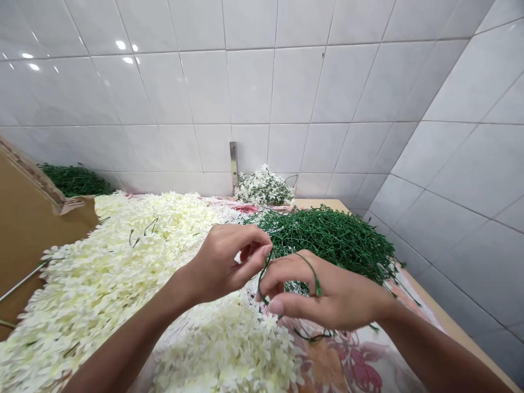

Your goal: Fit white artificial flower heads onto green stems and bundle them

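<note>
My left hand (227, 259) is closed in a pinch, thumb against forefinger, on the upper end of a thin green plastic flower stem (262, 281). The stem hangs down into my right hand (327, 295), whose thumb and fingers are closed around its lower part. Another length of green stem loops over the back of my right hand and ends in a small knob. Behind the hands lies a big tangled pile of green stems (339, 237). Below them is a heap of white artificial blossoms (229, 349); a wider pale-yellow and white blossom pile (123, 262) spreads to the left.
A cardboard box (24, 218) stands at the left, with more green stems (76, 180) behind it. A bunch of white flowers (265, 186) sits by a metal bracket (233, 164) against the tiled wall (249, 87). A floral cloth (364, 360) covers the table.
</note>
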Demonstrator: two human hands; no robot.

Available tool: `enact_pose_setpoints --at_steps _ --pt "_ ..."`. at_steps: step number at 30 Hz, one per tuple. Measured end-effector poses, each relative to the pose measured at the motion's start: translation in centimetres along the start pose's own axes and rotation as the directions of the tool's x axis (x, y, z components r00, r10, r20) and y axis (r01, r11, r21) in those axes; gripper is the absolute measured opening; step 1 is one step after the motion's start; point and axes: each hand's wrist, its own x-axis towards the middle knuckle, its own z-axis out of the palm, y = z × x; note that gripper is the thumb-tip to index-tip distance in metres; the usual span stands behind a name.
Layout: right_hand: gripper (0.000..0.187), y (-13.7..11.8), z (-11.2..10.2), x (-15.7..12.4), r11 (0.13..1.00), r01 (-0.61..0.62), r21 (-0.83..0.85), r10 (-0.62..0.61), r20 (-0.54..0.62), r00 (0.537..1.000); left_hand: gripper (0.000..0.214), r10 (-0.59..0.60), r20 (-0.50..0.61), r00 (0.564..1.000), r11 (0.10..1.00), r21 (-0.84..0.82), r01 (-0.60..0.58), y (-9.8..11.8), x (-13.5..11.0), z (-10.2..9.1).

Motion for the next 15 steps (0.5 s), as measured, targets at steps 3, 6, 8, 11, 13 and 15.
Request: enact_pose_setpoints --at_steps 3,6,8,11,13,15 --pt "0.026 -0.1 -0.1 -0.4 0.995 0.053 0.088 -0.053 -0.007 0.999 0.010 0.003 0.004 1.000 1.000 -0.013 -0.003 0.0 0.0 0.1" --pt "0.037 0.3 -0.5 -0.5 0.986 0.110 0.128 -0.110 -0.013 0.994 0.010 0.002 0.023 1.000 1.000 -0.023 -0.001 0.1 0.0 0.2" --pt "0.037 0.5 -0.7 -0.5 0.982 0.121 0.147 -0.120 -0.017 0.993 0.009 0.004 0.042 0.999 1.000 -0.024 -0.003 0.2 0.0 0.2" --pt "0.038 0.8 -0.9 -0.5 0.979 0.115 0.168 -0.105 -0.066 0.992 0.011 0.012 0.074 0.997 1.000 -0.024 -0.010 0.3 0.0 0.3" --pt "0.035 0.8 -0.8 -0.5 0.978 0.084 0.193 -0.063 -0.111 0.992 0.011 0.008 0.085 0.996 1.000 -0.014 -0.007 0.3 0.1 0.3" --pt "0.029 0.9 -0.6 -0.4 0.963 0.057 0.264 -0.020 -0.144 0.989 0.012 -0.002 0.082 0.997 1.000 -0.006 0.002 0.3 0.1 0.3"
